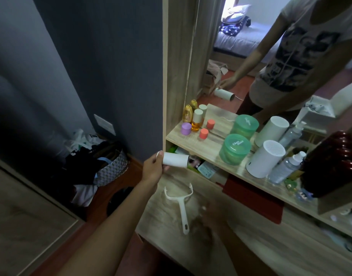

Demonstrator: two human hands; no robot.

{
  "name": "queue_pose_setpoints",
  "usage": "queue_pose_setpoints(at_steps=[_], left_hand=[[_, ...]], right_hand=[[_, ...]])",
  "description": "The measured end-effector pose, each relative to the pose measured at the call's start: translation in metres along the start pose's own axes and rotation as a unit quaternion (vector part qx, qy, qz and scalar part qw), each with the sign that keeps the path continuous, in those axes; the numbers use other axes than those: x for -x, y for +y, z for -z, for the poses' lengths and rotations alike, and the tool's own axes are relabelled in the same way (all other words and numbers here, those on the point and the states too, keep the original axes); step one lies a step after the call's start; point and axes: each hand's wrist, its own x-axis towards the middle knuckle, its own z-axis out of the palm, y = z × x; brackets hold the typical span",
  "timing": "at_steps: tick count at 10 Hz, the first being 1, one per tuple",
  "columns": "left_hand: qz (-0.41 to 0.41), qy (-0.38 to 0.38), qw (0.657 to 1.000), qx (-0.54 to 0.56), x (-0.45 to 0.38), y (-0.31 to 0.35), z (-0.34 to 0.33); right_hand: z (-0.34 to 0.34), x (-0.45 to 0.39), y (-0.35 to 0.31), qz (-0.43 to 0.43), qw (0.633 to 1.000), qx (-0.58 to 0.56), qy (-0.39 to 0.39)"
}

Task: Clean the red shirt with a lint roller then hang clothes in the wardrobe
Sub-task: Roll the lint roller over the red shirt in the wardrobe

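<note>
Left hand: grasps one end of the white lint roll, held level just off the left edge of the wooden dresser top. Right hand: a motion-blurred smear over the dresser top, grip cannot be told. Bare white roller handle: flat on the dresser top beside that blur, fork toward the shelf; laundry basket on the floor left of the dresser.

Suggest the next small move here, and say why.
Probably bring the roll down to the handle and seat it between the fork's prongs. The left hand grips the roll at one end, apart from the handle, which lies empty on the desk. The right hand is a motion blur near the handle; its grip can't be told.
</note>
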Motion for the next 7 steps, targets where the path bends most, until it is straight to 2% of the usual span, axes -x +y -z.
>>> queue_pose_setpoints(at_steps=[1, 2, 3, 6, 7], left_hand=[[-0.002, -0.002, 1.000, -0.005, 0.001, 0.000, 0.000], [0.006, -0.004, 1.000, -0.010, 0.003, -0.001, -0.002], [0.007, -0.003, 1.000, -0.002, 0.004, -0.002, -0.006], [0.001, 0.004, 1.000, -0.018, 0.004, 0.002, -0.003], [0.003, 0.009, 1.000, -0.009, 0.005, 0.001, -0.007]], right_hand=[[0.027, -0.006, -0.036, 0.011, 0.969, -0.247, 0.015], [0.050, -0.003, -0.069, 0.019, 0.891, -0.441, 0.102], [0.066, 0.002, -0.098, 0.057, 0.847, -0.515, 0.120], [0.058, 0.000, -0.107, 0.101, 0.834, -0.532, 0.104], [0.055, 0.002, -0.110, 0.099, 0.824, -0.542, 0.135]])
